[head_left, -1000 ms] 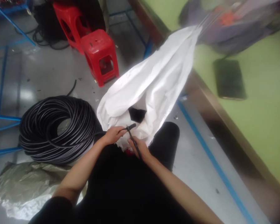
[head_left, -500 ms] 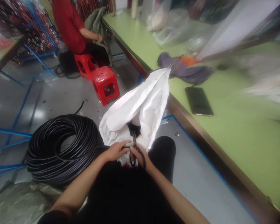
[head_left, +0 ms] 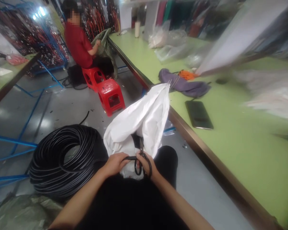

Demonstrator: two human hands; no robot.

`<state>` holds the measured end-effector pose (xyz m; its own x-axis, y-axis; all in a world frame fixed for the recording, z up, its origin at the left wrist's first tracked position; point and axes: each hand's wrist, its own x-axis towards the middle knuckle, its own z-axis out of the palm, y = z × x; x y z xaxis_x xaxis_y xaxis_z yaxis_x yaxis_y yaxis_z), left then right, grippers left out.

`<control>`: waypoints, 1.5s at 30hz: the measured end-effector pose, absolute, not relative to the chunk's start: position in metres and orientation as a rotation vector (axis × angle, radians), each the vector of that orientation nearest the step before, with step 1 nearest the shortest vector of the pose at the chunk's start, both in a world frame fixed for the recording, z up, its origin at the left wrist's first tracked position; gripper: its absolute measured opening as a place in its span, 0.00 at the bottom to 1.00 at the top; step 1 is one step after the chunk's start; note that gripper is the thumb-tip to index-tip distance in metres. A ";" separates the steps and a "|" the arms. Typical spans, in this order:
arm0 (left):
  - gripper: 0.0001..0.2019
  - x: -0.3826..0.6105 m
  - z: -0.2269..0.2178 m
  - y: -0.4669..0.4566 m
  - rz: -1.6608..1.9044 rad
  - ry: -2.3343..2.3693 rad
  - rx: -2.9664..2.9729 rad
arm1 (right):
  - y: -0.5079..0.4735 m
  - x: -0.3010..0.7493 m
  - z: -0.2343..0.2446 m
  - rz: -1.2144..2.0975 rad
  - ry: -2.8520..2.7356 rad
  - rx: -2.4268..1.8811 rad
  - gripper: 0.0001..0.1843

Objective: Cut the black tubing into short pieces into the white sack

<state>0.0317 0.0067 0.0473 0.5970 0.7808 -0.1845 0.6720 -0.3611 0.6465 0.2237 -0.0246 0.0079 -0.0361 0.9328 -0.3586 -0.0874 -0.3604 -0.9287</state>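
Observation:
My left hand (head_left: 115,164) is closed on a length of black tubing (head_left: 131,157), which spans the short gap to my right hand. My right hand (head_left: 151,166) grips scissors (head_left: 137,168) with black loop handles; their blades point away from me over the mouth of a white sack (head_left: 129,123). The thumb and fingers of that hand also meet the tubing's end. The sack stands open in front of me, with something dark inside. To the left, a big coil of black tubing (head_left: 44,159) lies beside my left forearm.
A green table (head_left: 232,150) runs along the right, bearing a phone (head_left: 199,114), a purple cloth (head_left: 182,84) and plastic bags (head_left: 172,51). Ahead, a person in red (head_left: 78,44) sits by a red stool (head_left: 111,95). Blue metal bars (head_left: 12,140) stand at left.
My hands have drawn slightly apart, and a straight piece of tubing now shows between them. The view has tilted up a little, bringing more of the seated person into sight.

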 end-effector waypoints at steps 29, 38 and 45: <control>0.19 0.027 0.030 0.043 0.124 1.311 1.924 | -0.030 0.218 -0.003 1.423 -1.394 -1.558 0.21; 0.19 0.029 0.028 0.048 0.071 1.164 1.795 | -0.023 0.227 -0.005 1.591 -1.222 -1.467 0.23; 0.22 0.037 0.030 0.058 0.041 1.075 1.583 | -0.027 0.229 -0.008 1.527 -1.247 -1.459 0.21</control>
<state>0.0369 0.0581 0.0297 0.5781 0.6411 -0.5048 0.6005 0.0847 0.7952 0.2293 -0.0269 -0.0077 -0.1448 0.9317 -0.3331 0.1400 -0.3140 -0.9390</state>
